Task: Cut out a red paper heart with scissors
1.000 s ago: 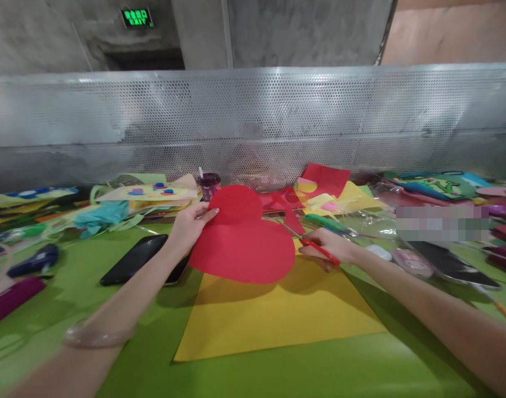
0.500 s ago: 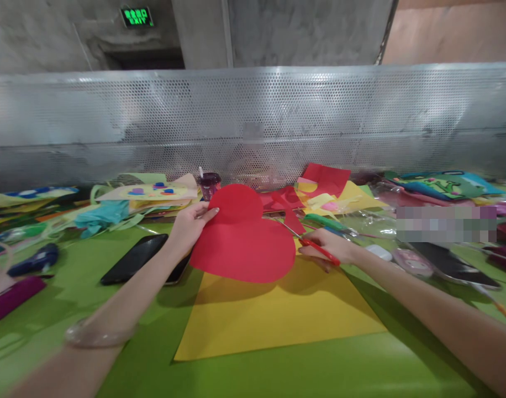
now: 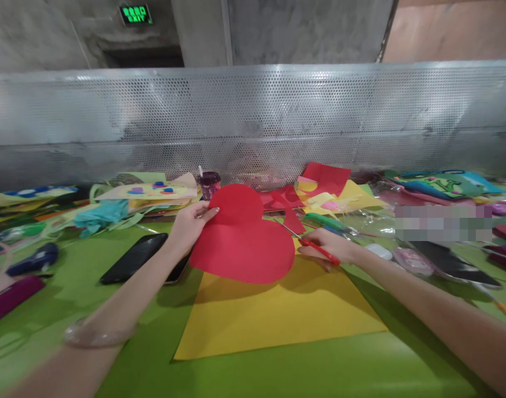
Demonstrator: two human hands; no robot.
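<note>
Still unmoved — left hand (image 3: 190,224) pinches the red heart (image 3: 242,243), right hand (image 3: 330,246) grips the scissors (image 3: 310,244).

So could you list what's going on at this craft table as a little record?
left hand: holds the red heart by its upper lobe, tilted up
right hand: grips red-handled scissors, blades beside the heart's right edge
under heart: yellow sheet flat on the green table
nearby: phone left of the heart, purple cup behind it
background: perforated metal screen
</note>
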